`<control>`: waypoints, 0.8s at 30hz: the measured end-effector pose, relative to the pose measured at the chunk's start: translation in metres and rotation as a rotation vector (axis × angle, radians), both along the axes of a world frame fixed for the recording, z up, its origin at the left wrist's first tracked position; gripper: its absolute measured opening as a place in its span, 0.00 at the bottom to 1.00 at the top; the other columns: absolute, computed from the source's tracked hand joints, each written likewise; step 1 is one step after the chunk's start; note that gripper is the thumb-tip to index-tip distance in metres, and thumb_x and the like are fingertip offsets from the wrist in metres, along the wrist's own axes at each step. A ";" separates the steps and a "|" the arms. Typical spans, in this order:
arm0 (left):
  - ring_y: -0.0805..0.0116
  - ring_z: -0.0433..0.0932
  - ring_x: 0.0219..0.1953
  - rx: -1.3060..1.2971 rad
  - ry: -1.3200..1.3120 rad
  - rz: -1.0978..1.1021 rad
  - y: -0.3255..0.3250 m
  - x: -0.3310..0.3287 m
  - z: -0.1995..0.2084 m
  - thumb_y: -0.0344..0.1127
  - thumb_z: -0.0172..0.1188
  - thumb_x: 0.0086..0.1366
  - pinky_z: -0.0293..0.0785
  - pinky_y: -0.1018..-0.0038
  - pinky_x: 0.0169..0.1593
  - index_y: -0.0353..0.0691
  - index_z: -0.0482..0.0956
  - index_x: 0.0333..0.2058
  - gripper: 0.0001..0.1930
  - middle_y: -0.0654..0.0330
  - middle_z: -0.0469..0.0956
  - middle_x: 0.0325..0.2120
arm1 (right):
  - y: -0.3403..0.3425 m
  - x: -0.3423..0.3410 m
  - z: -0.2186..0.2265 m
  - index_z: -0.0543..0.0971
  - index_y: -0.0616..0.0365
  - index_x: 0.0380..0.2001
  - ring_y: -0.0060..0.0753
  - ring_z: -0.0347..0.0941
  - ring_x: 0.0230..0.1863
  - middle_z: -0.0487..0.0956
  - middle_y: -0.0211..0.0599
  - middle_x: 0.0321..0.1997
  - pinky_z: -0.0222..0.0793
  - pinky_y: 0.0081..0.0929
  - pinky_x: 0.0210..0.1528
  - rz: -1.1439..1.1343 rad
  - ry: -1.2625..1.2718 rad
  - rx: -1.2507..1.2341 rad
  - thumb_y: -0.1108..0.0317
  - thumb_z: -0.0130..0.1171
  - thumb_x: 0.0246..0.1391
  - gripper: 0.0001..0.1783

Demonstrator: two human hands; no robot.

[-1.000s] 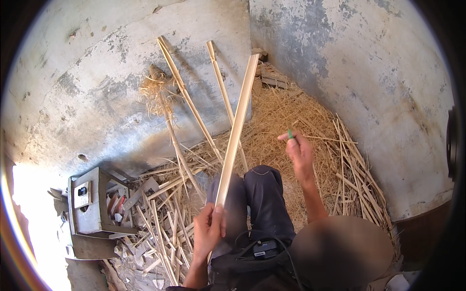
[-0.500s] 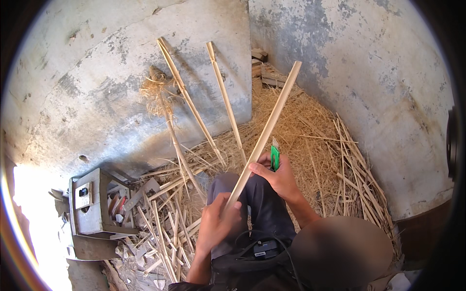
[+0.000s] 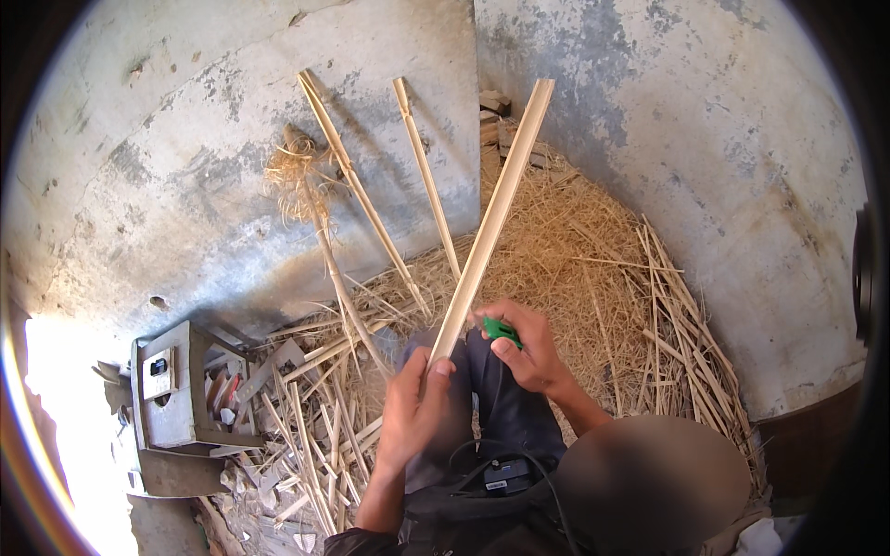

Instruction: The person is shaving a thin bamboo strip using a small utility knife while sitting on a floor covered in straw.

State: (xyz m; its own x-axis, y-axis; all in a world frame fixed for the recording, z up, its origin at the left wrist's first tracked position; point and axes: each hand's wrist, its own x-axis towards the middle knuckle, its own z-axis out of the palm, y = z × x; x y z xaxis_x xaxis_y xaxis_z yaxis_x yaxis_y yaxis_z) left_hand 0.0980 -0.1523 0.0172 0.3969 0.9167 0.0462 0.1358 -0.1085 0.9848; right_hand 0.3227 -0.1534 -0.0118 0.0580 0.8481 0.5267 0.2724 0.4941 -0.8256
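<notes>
A long, pale strip of split bamboo or cane (image 3: pixel 494 215) slants up and away from my lap, its hollow inner face showing. My left hand (image 3: pixel 413 403) grips its lower end, thumb laid along it. In my right hand (image 3: pixel 528 347) is a green utility knife (image 3: pixel 502 333), held just right of the strip's lower part with its blade pointing left toward it. The blade is small and blurred, so I cannot tell whether it touches the strip. Beneath both hands are my dark trousers (image 3: pixel 491 394).
Two split poles (image 3: pixel 364 199) (image 3: pixel 426 181) and a pole with a tuft of shavings (image 3: pixel 297 181) lean on the worn wall. Shavings (image 3: pixel 575 241) heap the floor. Strips (image 3: pixel 681 343) lie along the right wall, others (image 3: pixel 315 445) at left by a wooden stool-like box (image 3: pixel 176 408).
The right hand has let go of the strip and turned the knife from upright to pointing left. The strip's top has swung left and the strip has risen.
</notes>
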 end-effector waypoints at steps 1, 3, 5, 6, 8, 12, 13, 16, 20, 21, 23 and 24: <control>0.80 0.70 0.23 -0.018 0.005 0.005 -0.001 -0.001 0.004 0.37 0.54 0.81 0.65 0.77 0.28 0.35 0.78 0.40 0.11 0.68 0.72 0.22 | -0.001 -0.001 -0.002 0.85 0.56 0.50 0.30 0.82 0.31 0.82 0.35 0.36 0.75 0.30 0.35 -0.032 -0.110 0.049 0.52 0.68 0.64 0.21; 0.80 0.68 0.26 -0.036 0.011 0.011 -0.001 -0.001 0.005 0.36 0.54 0.81 0.66 0.76 0.31 0.36 0.78 0.40 0.11 0.68 0.71 0.23 | -0.004 -0.002 -0.005 0.85 0.54 0.49 0.34 0.82 0.31 0.81 0.36 0.36 0.76 0.31 0.34 -0.063 -0.218 0.099 0.50 0.67 0.65 0.20; 0.81 0.67 0.28 -0.043 -0.021 -0.017 0.000 -0.002 0.003 0.37 0.53 0.81 0.65 0.77 0.32 0.36 0.77 0.40 0.12 0.68 0.71 0.24 | -0.006 -0.002 -0.004 0.86 0.50 0.49 0.39 0.81 0.30 0.81 0.34 0.34 0.76 0.32 0.31 -0.090 -0.368 0.142 0.49 0.69 0.62 0.20; 0.81 0.67 0.28 -0.042 -0.022 -0.017 0.000 -0.002 0.003 0.37 0.53 0.81 0.65 0.77 0.32 0.36 0.77 0.40 0.12 0.68 0.71 0.24 | -0.006 -0.003 -0.004 0.86 0.50 0.49 0.39 0.81 0.30 0.81 0.34 0.34 0.76 0.32 0.31 -0.090 -0.368 0.143 0.49 0.69 0.62 0.20; 0.81 0.66 0.28 -0.095 -0.053 -0.038 -0.001 -0.003 0.006 0.40 0.51 0.83 0.63 0.77 0.32 0.37 0.77 0.39 0.14 0.69 0.69 0.24 | -0.007 -0.005 -0.001 0.87 0.48 0.49 0.36 0.81 0.28 0.80 0.31 0.32 0.76 0.33 0.29 -0.138 -0.385 0.166 0.48 0.71 0.60 0.21; 0.84 0.60 0.19 -0.120 -0.085 -0.085 -0.001 -0.003 0.010 0.48 0.46 0.85 0.55 0.81 0.22 0.40 0.73 0.36 0.20 0.73 0.63 0.20 | -0.009 -0.006 0.007 0.88 0.46 0.49 0.34 0.79 0.25 0.79 0.30 0.30 0.75 0.31 0.27 -0.205 -0.445 0.216 0.48 0.74 0.56 0.22; 0.84 0.59 0.19 -0.154 -0.087 -0.108 -0.001 -0.004 0.010 0.50 0.45 0.85 0.54 0.81 0.22 0.41 0.72 0.35 0.21 0.73 0.63 0.20 | -0.010 -0.005 0.008 0.89 0.46 0.49 0.32 0.77 0.24 0.79 0.29 0.30 0.73 0.30 0.26 -0.227 -0.474 0.249 0.47 0.74 0.55 0.22; 0.84 0.57 0.19 -0.236 -0.123 -0.154 0.000 -0.008 0.005 0.52 0.45 0.85 0.53 0.81 0.21 0.42 0.70 0.33 0.23 0.73 0.62 0.20 | -0.012 -0.007 0.011 0.89 0.45 0.48 0.30 0.75 0.21 0.79 0.27 0.27 0.70 0.29 0.24 -0.264 -0.516 0.300 0.47 0.75 0.54 0.22; 0.84 0.55 0.19 -0.317 -0.192 -0.185 -0.002 -0.009 0.003 0.53 0.46 0.84 0.50 0.81 0.21 0.43 0.70 0.32 0.23 0.73 0.60 0.20 | -0.014 -0.007 0.012 0.90 0.45 0.48 0.28 0.72 0.19 0.78 0.26 0.24 0.66 0.28 0.22 -0.311 -0.547 0.333 0.47 0.75 0.54 0.22; 0.84 0.55 0.19 -0.317 -0.193 -0.185 -0.002 -0.009 0.004 0.53 0.46 0.84 0.50 0.81 0.21 0.43 0.70 0.32 0.23 0.73 0.60 0.20 | -0.015 -0.007 0.011 0.90 0.45 0.48 0.28 0.72 0.19 0.78 0.26 0.24 0.66 0.28 0.22 -0.310 -0.548 0.334 0.47 0.75 0.54 0.22; 0.84 0.55 0.18 -0.317 -0.176 -0.198 -0.002 -0.010 0.005 0.54 0.45 0.84 0.50 0.81 0.20 0.44 0.69 0.31 0.23 0.73 0.60 0.20 | -0.015 -0.007 0.009 0.90 0.45 0.48 0.28 0.72 0.19 0.78 0.25 0.24 0.66 0.28 0.22 -0.335 -0.527 0.321 0.47 0.75 0.54 0.22; 0.84 0.55 0.18 -0.317 -0.175 -0.198 -0.002 -0.010 0.005 0.54 0.45 0.84 0.50 0.81 0.20 0.44 0.69 0.31 0.23 0.73 0.60 0.20 | -0.015 -0.007 0.010 0.90 0.45 0.48 0.28 0.72 0.19 0.78 0.25 0.24 0.66 0.28 0.22 -0.335 -0.527 0.321 0.47 0.75 0.54 0.22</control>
State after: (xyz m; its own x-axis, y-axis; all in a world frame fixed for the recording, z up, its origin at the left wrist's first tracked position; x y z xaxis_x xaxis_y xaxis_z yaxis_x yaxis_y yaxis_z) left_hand 0.0878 -0.1545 0.0220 0.5785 0.8029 -0.1439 -0.0300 0.1972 0.9799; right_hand 0.3161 -0.1688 -0.0023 -0.0427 0.6271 0.7778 0.7766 0.5106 -0.3690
